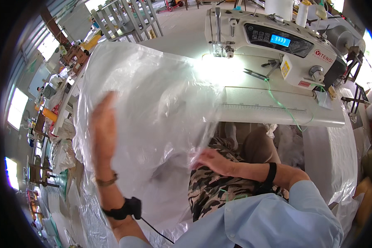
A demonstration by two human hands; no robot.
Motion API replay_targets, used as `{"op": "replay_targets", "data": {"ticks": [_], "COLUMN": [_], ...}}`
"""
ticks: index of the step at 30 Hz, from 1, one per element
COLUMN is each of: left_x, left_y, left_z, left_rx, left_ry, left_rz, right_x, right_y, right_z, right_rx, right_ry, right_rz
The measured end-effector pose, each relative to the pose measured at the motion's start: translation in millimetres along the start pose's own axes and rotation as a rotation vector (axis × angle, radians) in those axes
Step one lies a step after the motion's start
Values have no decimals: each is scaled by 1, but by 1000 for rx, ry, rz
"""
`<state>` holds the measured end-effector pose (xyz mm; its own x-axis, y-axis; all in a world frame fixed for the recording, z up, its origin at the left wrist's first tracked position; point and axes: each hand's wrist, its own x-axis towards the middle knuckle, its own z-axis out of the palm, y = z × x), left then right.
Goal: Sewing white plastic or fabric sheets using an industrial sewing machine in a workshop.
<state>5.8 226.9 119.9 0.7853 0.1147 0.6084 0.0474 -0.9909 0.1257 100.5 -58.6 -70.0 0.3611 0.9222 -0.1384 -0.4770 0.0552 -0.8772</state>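
A large sheet of clear plastic film (153,99) drapes from the sewing table down over my left side. My left hand (104,130) is raised over the film's left part, fingers stretched out and blurred by motion, with nothing seen in it. Low by my lap, my right hand (213,162) has its fingers closed at the film's right edge; the fingertips are blurred. The white sewing machine (273,45) stands at the upper right, its lamp lit over the needle area. The film's upper right corner reaches close to that bright spot.
Thread snips (255,74) lie on the machine bed, with green string (283,101) trailing from them over the table edge. White thread cones (301,14) stand behind the machine. A metal rack (130,20) is at the back, and more plastic film (332,153) hangs at the right.
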Motion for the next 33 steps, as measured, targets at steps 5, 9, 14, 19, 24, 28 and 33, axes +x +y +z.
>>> {"op": "replay_targets", "data": {"ticks": [5, 9, 14, 19, 24, 28, 33], "left_x": [30, 22, 16, 19, 9, -10, -18], "left_y": [42, -7, -36, -42, -45, -46, -35], "left_z": [83, 120, 147, 150, 148, 145, 130], "left_rx": [25, 69, 52, -29, 12, 170, 102], "left_ry": [-350, -279, -187, -232, -202, -129, -129], "left_rz": [-20, -161, -158, -272, -268, -184, -176], "right_x": [-13, 1, 40, 86, 85, 31, -43], "right_y": [-25, -10, 14, 22, 35, 17, -6], "right_z": [29, -11, -25, -10, -24, -43, -18], "right_rx": [-546, -365, -365, -36, -504, -602, -325], "right_ry": [-556, 63, 569, 159, 233, 182, 76], "right_rz": [-166, 53, -297, -228, -250, 31, -128]}}
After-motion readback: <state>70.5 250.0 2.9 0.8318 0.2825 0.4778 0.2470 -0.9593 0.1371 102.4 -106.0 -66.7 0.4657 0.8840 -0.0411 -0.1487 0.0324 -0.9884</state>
